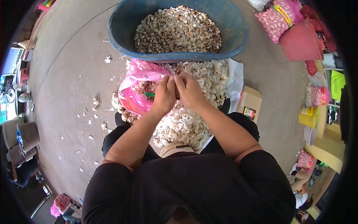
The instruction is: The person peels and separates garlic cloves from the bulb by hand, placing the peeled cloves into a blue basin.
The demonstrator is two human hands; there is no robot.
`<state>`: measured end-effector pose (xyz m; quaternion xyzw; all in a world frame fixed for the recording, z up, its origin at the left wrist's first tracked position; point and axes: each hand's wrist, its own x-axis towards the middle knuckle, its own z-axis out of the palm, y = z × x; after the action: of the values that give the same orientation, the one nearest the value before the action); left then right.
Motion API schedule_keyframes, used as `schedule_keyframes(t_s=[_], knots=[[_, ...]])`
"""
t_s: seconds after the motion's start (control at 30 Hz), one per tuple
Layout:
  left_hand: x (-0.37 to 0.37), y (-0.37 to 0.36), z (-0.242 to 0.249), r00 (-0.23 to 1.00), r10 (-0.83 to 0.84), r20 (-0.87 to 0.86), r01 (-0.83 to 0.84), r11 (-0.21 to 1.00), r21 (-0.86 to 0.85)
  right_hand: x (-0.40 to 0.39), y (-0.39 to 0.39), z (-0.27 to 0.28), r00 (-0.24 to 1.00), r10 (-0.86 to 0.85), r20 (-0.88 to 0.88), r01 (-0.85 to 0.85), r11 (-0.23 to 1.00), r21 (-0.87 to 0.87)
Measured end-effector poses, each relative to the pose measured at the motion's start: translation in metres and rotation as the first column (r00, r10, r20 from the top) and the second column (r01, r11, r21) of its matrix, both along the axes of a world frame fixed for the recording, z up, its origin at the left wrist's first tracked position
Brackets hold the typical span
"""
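My left hand (165, 95) and my right hand (190, 91) meet in front of me, fingers closed and thumbs side by side. Between them is a small brownish piece (177, 93), apparently a garlic bulb, mostly covered by the fingers. Just left of the hands lies a pink plastic bag (128, 84), its mouth open on reddish garlic, with a green strip (150, 95) at the opening. Papery garlic skins (186, 125) are heaped beneath and around my hands. Beyond them, a blue tub (179, 56) holds many loose garlic cloves (179, 31).
Garlic bulbs (125, 112) lie by my left knee. A cardboard box (249, 102) stands right of the heap, near a white sheet (235, 80). Farther right are a netted garlic sack (278, 20), a red tub (302, 41), a yellow bucket (308, 116) and a person (302, 198).
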<state>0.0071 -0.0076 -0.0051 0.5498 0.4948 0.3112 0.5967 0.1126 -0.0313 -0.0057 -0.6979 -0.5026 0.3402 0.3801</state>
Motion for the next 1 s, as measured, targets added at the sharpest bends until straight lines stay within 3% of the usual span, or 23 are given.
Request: schedule_keyframes(t_s=[0.03,0.1,0.13,0.23,0.27,0.37,0.4,0.47,0.5,0.53,0.63,0.67,0.7,0.8,0.9,0.93,1.0], knots=[[0.001,-0.001,0.008,0.999,0.020,-0.050,-0.019,1.000,0.011,0.000,0.000,0.002,0.998,-0.008,-0.055,0.010,1.000,0.025],[0.003,0.003,-0.003,0.995,0.096,0.010,-0.095,0.995,-0.037,-0.001,0.001,0.010,0.986,-0.015,-0.166,0.027,0.997,0.071],[0.003,0.005,-0.008,0.990,0.137,0.038,-0.134,0.989,-0.063,-0.004,0.001,0.028,0.910,-0.109,-0.400,0.110,0.994,-0.021],[0.008,0.004,0.005,0.938,0.259,0.232,-0.177,0.929,-0.324,0.002,0.002,0.016,0.906,-0.137,-0.401,0.172,0.984,0.054],[0.010,0.005,0.020,0.915,0.313,0.256,-0.157,0.859,-0.487,0.001,0.004,0.006,0.863,-0.189,-0.468,0.249,0.966,0.069],[0.008,0.004,0.022,0.904,0.290,0.313,-0.081,0.837,-0.541,0.012,0.007,-0.009,0.891,-0.137,-0.433,0.153,0.988,0.001],[0.006,0.004,0.020,0.906,0.293,0.306,-0.092,0.841,-0.534,0.017,0.007,-0.010,0.870,-0.156,-0.468,0.142,0.988,-0.065],[0.001,0.007,0.016,0.907,0.298,0.296,-0.112,0.850,-0.514,0.034,0.009,-0.003,0.994,-0.094,-0.051,0.089,0.992,-0.089],[-0.001,0.007,0.016,0.908,0.300,0.291,-0.122,0.856,-0.502,0.037,0.009,0.000,0.985,-0.048,0.164,0.066,0.992,-0.106],[-0.001,0.008,0.018,0.911,0.322,0.256,-0.175,0.868,-0.465,0.036,0.009,-0.003,0.961,-0.089,0.262,0.090,0.996,0.007],[-0.001,0.007,0.007,0.945,0.260,0.198,-0.196,0.936,-0.292,0.013,-0.001,0.013,0.992,-0.027,-0.124,0.036,0.997,0.071],[-0.001,0.005,0.000,0.946,0.237,0.222,-0.178,0.951,-0.254,0.008,-0.002,0.024,0.968,0.051,-0.246,-0.076,0.993,-0.093],[-0.001,0.002,0.005,0.975,0.171,0.145,-0.127,0.953,-0.273,-0.002,-0.005,0.012,0.993,0.044,-0.114,-0.025,0.986,0.164],[0.011,-0.005,0.002,0.976,0.188,0.110,-0.195,0.979,0.054,-0.009,-0.009,0.017,0.999,-0.032,0.013,0.029,0.981,0.194],[0.007,-0.005,0.005,0.968,0.160,0.194,-0.139,0.983,-0.117,-0.007,-0.011,0.021,0.999,-0.011,-0.042,0.020,0.976,0.219],[0.009,-0.006,0.008,0.898,0.271,0.347,-0.155,0.933,-0.326,-0.007,-0.012,0.015,0.995,-0.008,-0.100,0.030,0.974,0.226],[0.011,-0.003,0.019,0.882,0.359,0.306,-0.180,0.856,-0.485,-0.005,-0.010,0.011,0.968,0.012,-0.249,0.045,0.974,0.223]])
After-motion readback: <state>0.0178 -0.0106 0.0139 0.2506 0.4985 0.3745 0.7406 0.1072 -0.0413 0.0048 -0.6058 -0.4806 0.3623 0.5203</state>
